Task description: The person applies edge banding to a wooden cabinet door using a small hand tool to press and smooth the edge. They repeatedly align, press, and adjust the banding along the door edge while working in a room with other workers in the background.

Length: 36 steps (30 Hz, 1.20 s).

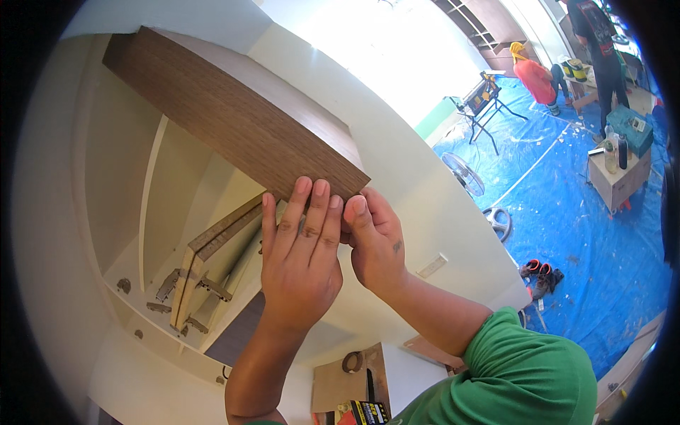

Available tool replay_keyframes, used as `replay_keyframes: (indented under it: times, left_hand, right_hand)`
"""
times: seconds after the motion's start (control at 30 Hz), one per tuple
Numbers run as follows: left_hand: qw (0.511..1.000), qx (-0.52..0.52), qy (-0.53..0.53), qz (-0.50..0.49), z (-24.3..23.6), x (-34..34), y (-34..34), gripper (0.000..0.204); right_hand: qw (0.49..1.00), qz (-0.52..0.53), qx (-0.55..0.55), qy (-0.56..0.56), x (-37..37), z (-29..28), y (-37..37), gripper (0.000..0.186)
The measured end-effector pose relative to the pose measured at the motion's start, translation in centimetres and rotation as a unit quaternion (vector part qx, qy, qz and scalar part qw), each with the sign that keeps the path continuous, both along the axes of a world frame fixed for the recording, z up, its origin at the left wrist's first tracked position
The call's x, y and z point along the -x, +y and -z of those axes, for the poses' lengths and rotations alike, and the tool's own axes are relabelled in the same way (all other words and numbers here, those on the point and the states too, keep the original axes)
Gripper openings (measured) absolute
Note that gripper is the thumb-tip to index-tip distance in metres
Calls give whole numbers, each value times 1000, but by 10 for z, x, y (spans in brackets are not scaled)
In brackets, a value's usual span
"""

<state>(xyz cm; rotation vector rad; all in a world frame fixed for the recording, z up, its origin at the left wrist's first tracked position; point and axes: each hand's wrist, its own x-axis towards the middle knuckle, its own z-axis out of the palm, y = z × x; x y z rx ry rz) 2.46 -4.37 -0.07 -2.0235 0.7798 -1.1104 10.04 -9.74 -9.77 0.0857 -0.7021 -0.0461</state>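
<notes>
So the wood-grain panel is the main thing here; it slants from the upper left down to the middle of the view, long brown face showing, with its near corner right at the hands; left hand is flat and unclenched, fingers out straight with the tips on the panel's lower edge, thumb hidden; right hand is curled up just beside it at that near corner, thumb bent in front, and honestly I can't tell if it's pinching anything; green sleeve on the right arm.

Below the panel there's a cream cabinet, with some brown-edged boards leaning inside and metal hinges near their lower end; further down, a brown coil sits on a tan board.

Off to the right, a blue tarp covers the floor; on it are a saw on a folding stand, a fan, some dark shoes and a teal box up on a pale crate; farther back, one person in orange is crouched near another in dark clothes, standing.
</notes>
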Motion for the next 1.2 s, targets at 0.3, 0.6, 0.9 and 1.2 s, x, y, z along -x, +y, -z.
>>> replay_keyframes:
  times: [0.3,0.6,0.9,1.2]
  left_hand:
    - [999,25,19,21,1,-6,9,32]
    - [999,19,22,33,4,-5,12,33]
    - [1000,10,16,-5,4,-1,2,35]
    - [999,-3,-23,-48,7,0,-13,32]
  right_hand:
    - [999,1,18,37,3,-4,6,31]
    - [999,34,22,9,3,3,10,31]
    - [998,46,15,-27,-5,7,7,24]
    - [1000,19,7,0,-5,3,1,24]
